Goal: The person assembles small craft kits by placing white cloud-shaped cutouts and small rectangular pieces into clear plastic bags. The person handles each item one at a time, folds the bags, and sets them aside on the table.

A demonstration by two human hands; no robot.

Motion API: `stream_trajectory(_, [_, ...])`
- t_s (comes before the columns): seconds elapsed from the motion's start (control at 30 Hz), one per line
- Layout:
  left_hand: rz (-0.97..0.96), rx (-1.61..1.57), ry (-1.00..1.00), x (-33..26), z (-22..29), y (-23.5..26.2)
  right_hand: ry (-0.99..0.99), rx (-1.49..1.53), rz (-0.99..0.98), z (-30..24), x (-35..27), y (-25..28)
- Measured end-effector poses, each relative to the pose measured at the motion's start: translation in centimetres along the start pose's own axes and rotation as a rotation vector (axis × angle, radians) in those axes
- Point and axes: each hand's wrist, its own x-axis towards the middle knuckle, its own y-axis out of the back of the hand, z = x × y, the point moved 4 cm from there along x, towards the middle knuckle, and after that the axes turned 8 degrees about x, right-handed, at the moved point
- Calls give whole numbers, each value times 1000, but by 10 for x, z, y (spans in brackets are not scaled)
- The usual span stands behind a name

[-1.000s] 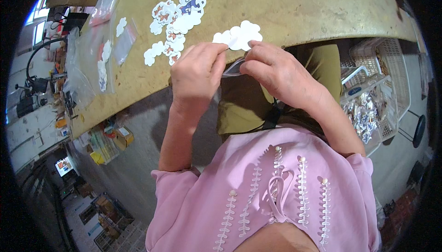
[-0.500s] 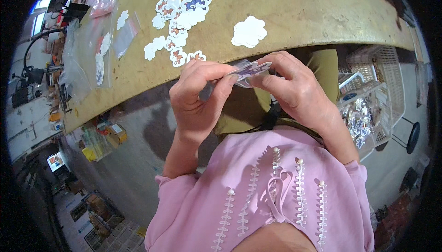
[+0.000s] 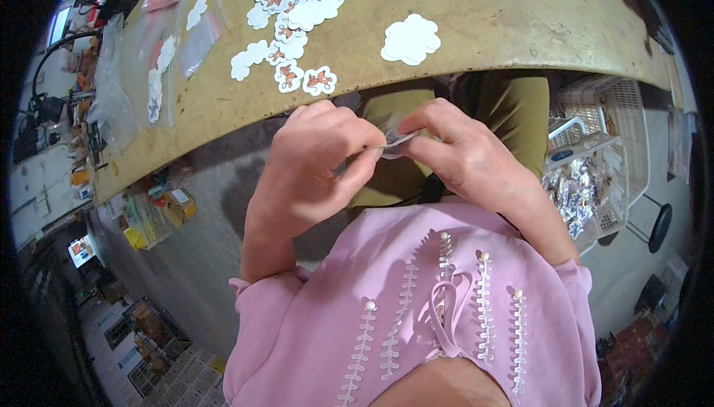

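Observation:
Over my lap, just off the table's front edge, both hands pinch a small clear plastic bag (image 3: 392, 147). My left hand (image 3: 316, 158) closes thumb and forefinger on its left side. On its other side, my right hand (image 3: 465, 147) grips it between thumb and fingers. What lies inside the bag cannot be made out from this angle. On the table beyond are cloud-shaped die-cut stickers (image 3: 288, 31), some with orange animal figures and one with a dark blue figure. A separate stack of blank white cloud-shaped pieces (image 3: 411, 40) lies farther right.
Clear plastic bags (image 3: 119, 102) cover the table's left end, one with stickers inside. At my right, below table height, a white plastic basket (image 3: 639, 154) holds a pile of filled small bags (image 3: 576, 191). The table edge (image 3: 476, 71) curves in front of me.
Both hands have come down a little toward my lap. The bag has turned nearly edge-on, so the purple-figured stickers seen in it before no longer show.

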Motion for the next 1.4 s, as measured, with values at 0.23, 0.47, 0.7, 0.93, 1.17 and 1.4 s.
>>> stream_trajectory(0.23, [-89, 287, -69, 7, 9, -13, -6, 23, 3, -7, 3, -8])
stream_trajectory(0.47, [142, 48, -28, -2, -3, -21, -10, -1, 151, 8, 1, -2])
stream_trajectory(0.7, [233, 56, -33, -19, -10, -31, -156, -33, 148, -1, -1, -2])
stream_trajectory(0.93, [387, 481, 154, -15, -57, -12, -120, -103, 67, 5, -11, -1])
stream_trajectory(1.17, [391, 390, 83, -10, -76, -8, -172, -110, 2, 7, -17, -8])
stream_trajectory(1.4, [363, 309, 130, -8, -66, -11, -195, -143, -60, 9, -22, -4])
